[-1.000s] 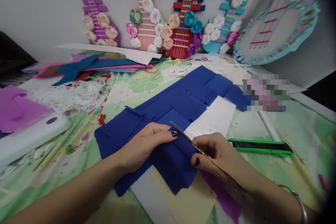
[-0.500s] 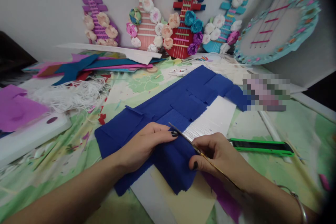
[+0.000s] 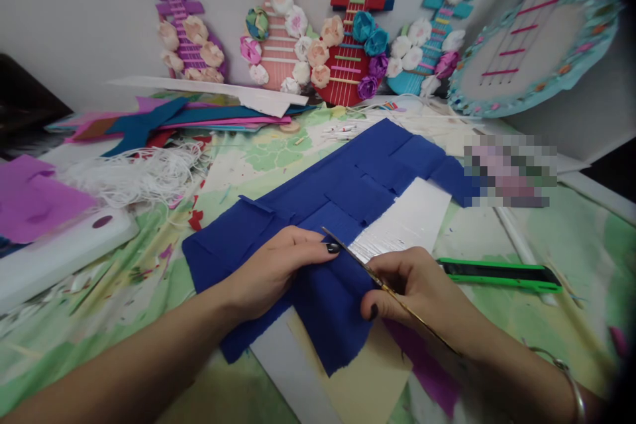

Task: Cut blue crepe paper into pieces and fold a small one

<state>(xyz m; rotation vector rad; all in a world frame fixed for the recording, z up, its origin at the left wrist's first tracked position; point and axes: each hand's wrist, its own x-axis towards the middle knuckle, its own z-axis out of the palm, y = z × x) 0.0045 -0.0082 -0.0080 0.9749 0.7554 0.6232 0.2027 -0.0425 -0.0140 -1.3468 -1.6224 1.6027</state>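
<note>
My right hand (image 3: 422,298) is wrapped around a pair of gold-handled scissors (image 3: 358,261), whose narrow blades point up and left across blue crepe paper (image 3: 330,328). My left hand (image 3: 275,268) pinches that paper, the thumb on top and close to the scissor tips. The other fingers are partly hidden under the folds. The paper's lower end hangs toward me with a ragged edge. Behind both hands lies a long piece covered in overlapping blue paper (image 3: 278,212); a bare white foam section (image 3: 410,215) shows along its near right side.
A green utility knife (image 3: 501,273) lies right of my right hand. White string (image 3: 144,175), purple paper (image 3: 40,202) and a white glue-gun-like or plastic object (image 3: 64,262) are at left. Decorated model instruments, including a red one (image 3: 342,66), lean on the wall. Cream card (image 3: 368,384) lies in front.
The view has shifted slightly. My right thumb has moved a little at the scissor handles, and the held paper's lower edge sways slightly. Both hands stay at nearly the same place.
</note>
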